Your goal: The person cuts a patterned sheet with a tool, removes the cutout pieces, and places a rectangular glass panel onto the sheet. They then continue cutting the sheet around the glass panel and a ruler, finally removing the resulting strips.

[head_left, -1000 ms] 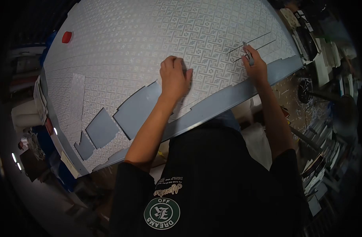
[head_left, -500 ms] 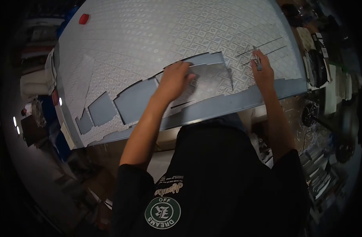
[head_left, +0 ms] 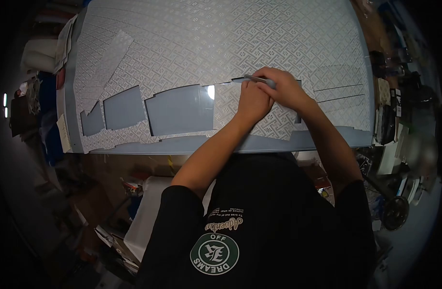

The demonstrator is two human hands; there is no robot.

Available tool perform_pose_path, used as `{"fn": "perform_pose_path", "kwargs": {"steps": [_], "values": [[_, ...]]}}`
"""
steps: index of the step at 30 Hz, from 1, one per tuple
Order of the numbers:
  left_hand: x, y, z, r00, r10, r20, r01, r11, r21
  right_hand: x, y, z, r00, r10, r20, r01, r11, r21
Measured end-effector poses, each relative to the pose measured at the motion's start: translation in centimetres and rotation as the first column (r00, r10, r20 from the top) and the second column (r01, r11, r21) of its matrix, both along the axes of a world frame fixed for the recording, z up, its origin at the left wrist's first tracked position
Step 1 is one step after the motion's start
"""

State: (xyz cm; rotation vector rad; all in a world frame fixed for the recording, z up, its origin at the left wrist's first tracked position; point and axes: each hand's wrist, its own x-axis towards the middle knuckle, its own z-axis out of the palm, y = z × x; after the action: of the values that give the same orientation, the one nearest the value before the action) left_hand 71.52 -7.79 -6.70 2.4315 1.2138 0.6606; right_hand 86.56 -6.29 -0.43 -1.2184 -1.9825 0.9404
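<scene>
A patterned silvery-white sheet (head_left: 177, 58) with several cut-out openings covers the work table. My right hand (head_left: 286, 89) is closed around a slim grey craft knife (head_left: 259, 80), its point toward the left near the upper edge of a patterned piece (head_left: 274, 126). Below the knife, my left hand (head_left: 255, 102) rests on that same piece with its fingers bent and together. My right hand overlaps my left, so the left fingers are partly hidden, and I cannot make out what they grip. Left of the hands, a grey-blue surface (head_left: 180, 113) shows through the openings.
A loose patterned strip (head_left: 112, 58) lies on the sheet at the left. Thin dark lines run across the sheet at the right. Papers and goods are stacked beyond both table sides. A dark round-based stand (head_left: 395, 212) is on the lower right.
My right hand has moved left with the knife, over my left hand. My left hand has come down onto the patterned piece, and the gap along its upper edge is narrower. The view has shifted.
</scene>
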Motion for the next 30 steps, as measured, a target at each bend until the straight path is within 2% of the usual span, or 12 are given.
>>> {"fn": "perform_pose_path", "kwargs": {"steps": [2,5,11,14,15,17,19,21,23,26,28,30], "values": [[-0.1,-0.1,-0.2,1.0,-0.019,-0.003,0.019,1.0,0.014,-1.9,1.1,-0.8,0.994,0.063,0.094,-0.061,0.998,-0.018],[0.2,-0.3,-0.9,0.978,0.083,0.193,-0.05,0.984,-0.17,-2.7,2.3,-1.3,0.962,0.149,0.228,-0.136,0.988,-0.072],[-0.3,0.0,-0.9,0.993,-0.015,0.115,0.02,0.999,-0.042,-3.7,3.1,-2.2,0.941,0.2,0.274,-0.19,0.98,-0.065],[0.7,-0.7,-1.4,0.978,0.071,0.195,-0.055,0.995,-0.087,-3.5,2.3,-2.1,0.934,0.192,0.302,-0.185,0.981,-0.051],[0.7,-1.2,-1.1,0.961,0.061,0.27,-0.036,0.995,-0.096,-3.7,1.9,-1.9,0.951,0.14,0.275,-0.146,0.989,0.0],[0.4,-2.0,0.4,0.982,-0.022,0.187,0.029,0.999,-0.031,-2.9,0.2,-1.2,0.964,0.065,0.258,-0.079,0.996,0.047],[0.1,-2.4,2.5,0.998,0.02,-0.066,-0.034,0.976,-0.217,-1.4,-0.9,-0.2,0.996,-0.055,0.066,0.055,0.998,0.012],[-0.8,-1.6,3.3,0.989,0.069,-0.129,-0.084,0.99,-0.117,2.9,-1.9,-0.5,0.99,-0.12,0.08,0.115,0.992,0.058],[-2.0,0.7,4.2,0.97,0.232,-0.073,-0.236,0.971,-0.041,8.0,-3.2,-0.5,0.913,-0.397,-0.09,0.392,0.917,-0.071],[-3.2,3.8,4.8,0.924,0.382,-0.009,-0.379,0.919,0.111,17.5,-5.3,-1.4,0.784,-0.618,0.053,0.62,0.784,-0.03],[-2.9,4.4,5.2,0.866,0.5,-0.013,-0.439,0.772,0.459,23.5,-7.0,-2.5,0.748,-0.656,0.099,0.656,0.754,0.043],[-2.0,3.4,4.1,0.912,0.41,0.004,-0.399,0.886,0.234,29.3,-8.8,-5.4,0.694,-0.692,0.199,0.681,0.721,0.131]]}}
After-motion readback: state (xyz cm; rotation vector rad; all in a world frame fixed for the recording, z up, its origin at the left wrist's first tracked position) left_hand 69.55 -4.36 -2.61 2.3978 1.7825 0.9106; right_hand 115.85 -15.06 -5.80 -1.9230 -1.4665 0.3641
